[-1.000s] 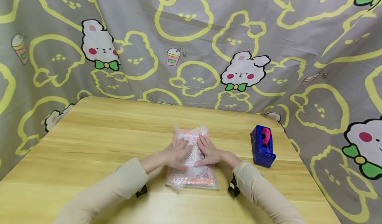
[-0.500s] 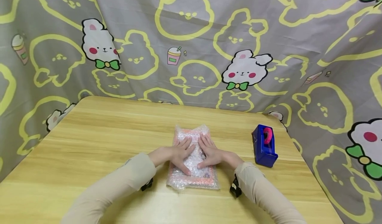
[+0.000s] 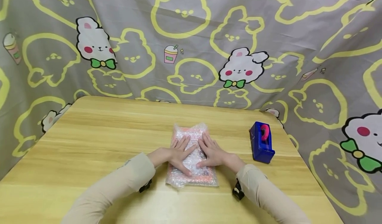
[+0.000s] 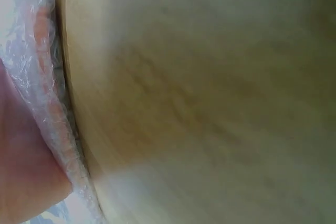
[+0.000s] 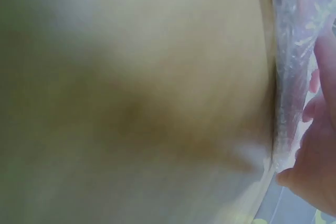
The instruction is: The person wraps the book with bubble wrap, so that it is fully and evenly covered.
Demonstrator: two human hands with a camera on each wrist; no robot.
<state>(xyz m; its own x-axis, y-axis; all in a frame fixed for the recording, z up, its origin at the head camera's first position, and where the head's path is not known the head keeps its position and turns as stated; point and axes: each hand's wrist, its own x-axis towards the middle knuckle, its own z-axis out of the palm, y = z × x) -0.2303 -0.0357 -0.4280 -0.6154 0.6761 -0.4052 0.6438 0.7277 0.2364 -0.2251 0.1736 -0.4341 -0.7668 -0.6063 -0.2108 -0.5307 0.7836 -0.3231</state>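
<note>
Left hand [image 3: 180, 155] and right hand [image 3: 213, 153] both flat on top of bubble-wrapped package [image 3: 194, 156], grip spread on each side, fingers pointing toward far edge. Package lies flat on wood-grain counter [image 3: 104, 134], orange print showing through; wrap glare and blur, so can't really tell what's inside. Blue tape dispenser [image 3: 262, 151] with pink roll [image 3: 265, 132] sits right of package, apart from right hand. Grey cartoon-print curtain [image 3: 134, 5] behind counter.
</note>
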